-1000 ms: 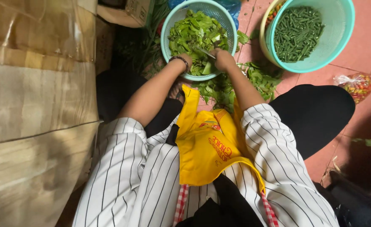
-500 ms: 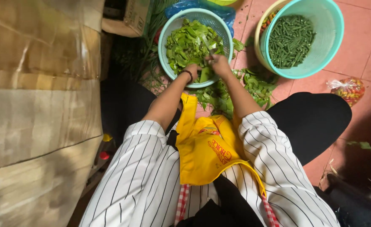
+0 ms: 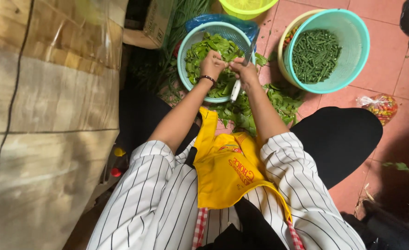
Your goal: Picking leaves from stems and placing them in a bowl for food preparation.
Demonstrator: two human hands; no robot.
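— What did the head camera catch?

— A person in a striped shirt and yellow apron (image 3: 225, 171) sat over a teal basket of leaves (image 3: 193, 41) on the tiled floor (image 3: 389, 69). The left hand (image 3: 212, 64) was pinched shut on a bit of green, leaf or stalk I could not tell; just beside it the right hand (image 3: 245, 71) was closed round the white handle of a knife (image 3: 239, 76), blade pointing up and away from the body.

— And around the hands?

— Both grips hung directly above the leaves in the basket. Loose leaves (image 3: 255, 109) lay on the floor below the right hand, toward the knees. Farther to the right stood a second teal basket of cut green beans (image 3: 315, 53), and beyond it a small bag of chillies (image 3: 375, 105).

— Any hazard?

— In my judgement, yes. The left fingertips sat almost touching the blade, so a slip on a tough stalk could have nicked them. Trimmings could also have missed the rim and joined the heap on the tiles.
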